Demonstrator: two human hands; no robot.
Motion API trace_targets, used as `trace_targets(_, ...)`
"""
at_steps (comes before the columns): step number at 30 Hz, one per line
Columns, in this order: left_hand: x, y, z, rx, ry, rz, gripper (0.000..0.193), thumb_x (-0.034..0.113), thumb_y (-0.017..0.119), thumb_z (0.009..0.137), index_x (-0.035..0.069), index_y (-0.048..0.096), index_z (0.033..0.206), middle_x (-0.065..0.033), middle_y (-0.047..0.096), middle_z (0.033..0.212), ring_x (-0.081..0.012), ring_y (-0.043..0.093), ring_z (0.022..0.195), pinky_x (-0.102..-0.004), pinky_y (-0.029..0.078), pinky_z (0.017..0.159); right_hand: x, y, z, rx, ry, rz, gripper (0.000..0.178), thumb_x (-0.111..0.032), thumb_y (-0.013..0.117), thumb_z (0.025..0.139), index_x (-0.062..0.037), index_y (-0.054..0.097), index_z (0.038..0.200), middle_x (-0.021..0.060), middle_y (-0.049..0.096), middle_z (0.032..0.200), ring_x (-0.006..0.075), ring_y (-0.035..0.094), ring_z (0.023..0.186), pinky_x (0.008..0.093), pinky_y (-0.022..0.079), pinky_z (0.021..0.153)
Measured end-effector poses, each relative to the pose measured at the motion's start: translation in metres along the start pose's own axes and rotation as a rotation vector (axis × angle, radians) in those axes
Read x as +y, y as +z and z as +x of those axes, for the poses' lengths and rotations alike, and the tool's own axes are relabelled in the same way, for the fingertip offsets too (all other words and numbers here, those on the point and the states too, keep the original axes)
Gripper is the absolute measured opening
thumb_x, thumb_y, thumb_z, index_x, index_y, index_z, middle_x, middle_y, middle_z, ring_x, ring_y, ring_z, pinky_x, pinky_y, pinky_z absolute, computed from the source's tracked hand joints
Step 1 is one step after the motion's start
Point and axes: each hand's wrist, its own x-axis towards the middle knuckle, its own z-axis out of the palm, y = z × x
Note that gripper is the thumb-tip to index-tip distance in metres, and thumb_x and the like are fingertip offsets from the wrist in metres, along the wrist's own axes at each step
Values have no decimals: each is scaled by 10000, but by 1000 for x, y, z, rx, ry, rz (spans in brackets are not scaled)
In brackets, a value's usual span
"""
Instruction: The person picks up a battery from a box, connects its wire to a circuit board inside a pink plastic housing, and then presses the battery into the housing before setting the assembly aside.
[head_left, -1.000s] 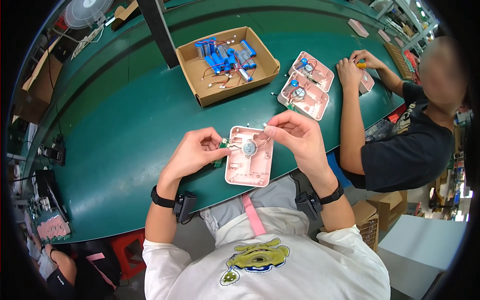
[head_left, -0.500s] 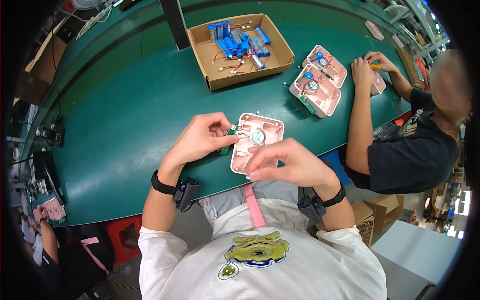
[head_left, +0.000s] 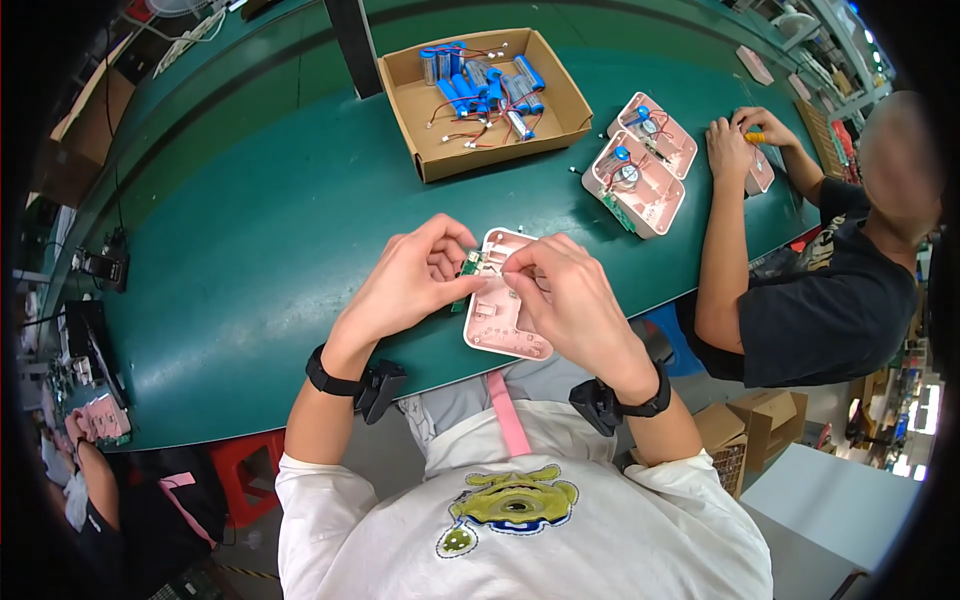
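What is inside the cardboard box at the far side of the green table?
The cardboard box holds blue cylindrical battery cells with thin red and white wires, heaped toward its far side. Its near part shows bare cardboard. What lies under the heap is covered.

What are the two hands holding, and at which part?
Both hold the pink plastic housing at its far end: the left hand pinches the left edge by the small green circuit board; the right hand covers its right side.

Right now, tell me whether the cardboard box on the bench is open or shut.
Open. The cardboard box has no lid or flaps over it, and the blue cylindrical cells with loose wires show inside.
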Motion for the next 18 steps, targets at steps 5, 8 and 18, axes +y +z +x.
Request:
trace_targets(5,1,0,-1,-4,32,60,285,69,880,860,-36,695,1051,20,622,833,-29,541,698,-214,481,623,2,13,9,44,-26,-176,83,-48,743,913,9,698,952,129,718,943,332,647,958,441,482,842)
trace_targets(8,2,0,-2,0,54,90,273,62,876,857,-41,699,1038,18,618,812,-29,531,680,-217,477,610,2,18,11,30,-3,-164,92,-70,747,905,-1,698,941,130,722,944,322,640,974,436,447,862)
trace_targets(18,2,3,-3,38,141,166,234,47,858,858,-45,674,971,-5,598,736,-37,521,610,-231,468,569,0,24,11,70,8,-195,88,-79,746,884,-12,716,933,103,751,940,299,652,938,420,436,841)
